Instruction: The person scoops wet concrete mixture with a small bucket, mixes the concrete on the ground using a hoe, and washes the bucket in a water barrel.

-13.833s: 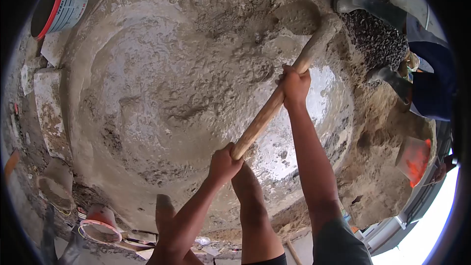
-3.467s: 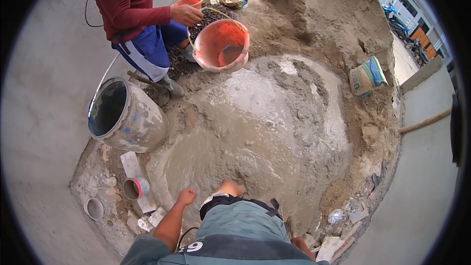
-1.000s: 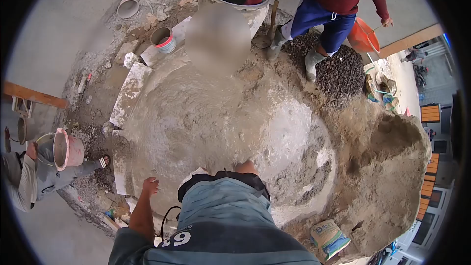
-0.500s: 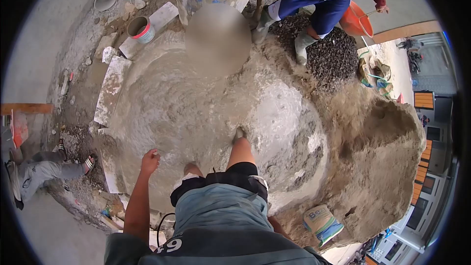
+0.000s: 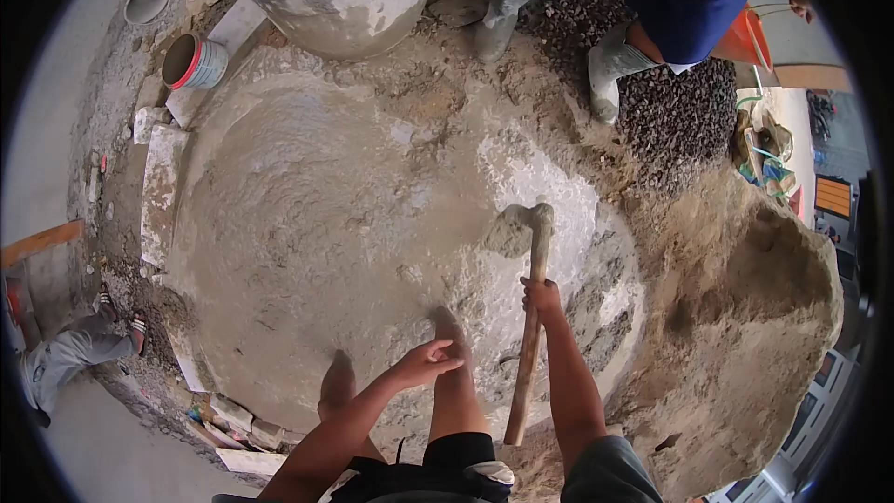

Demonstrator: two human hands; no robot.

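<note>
My right hand is wrapped round the wooden handle of a hoe, above the middle of its length. The hoe's mud-coated blade rests at the surface of the wet grey mix, beside a pale watery patch. My left hand hovers over my leg, to the left of the handle, fingers apart and holding nothing. My bare legs stand in the mix, and the feet are hidden in it.
A large stained barrel stands at the top. Beside it a co-worker's boots are by dark gravel, with an orange bucket behind. Sand is heaped at right. A small bucket and another person's legs are at left.
The hoe has come into view in my right hand, which was hidden before. My left hand has moved right, towards the handle. The view has shifted, and the barrel now sits higher in it.
</note>
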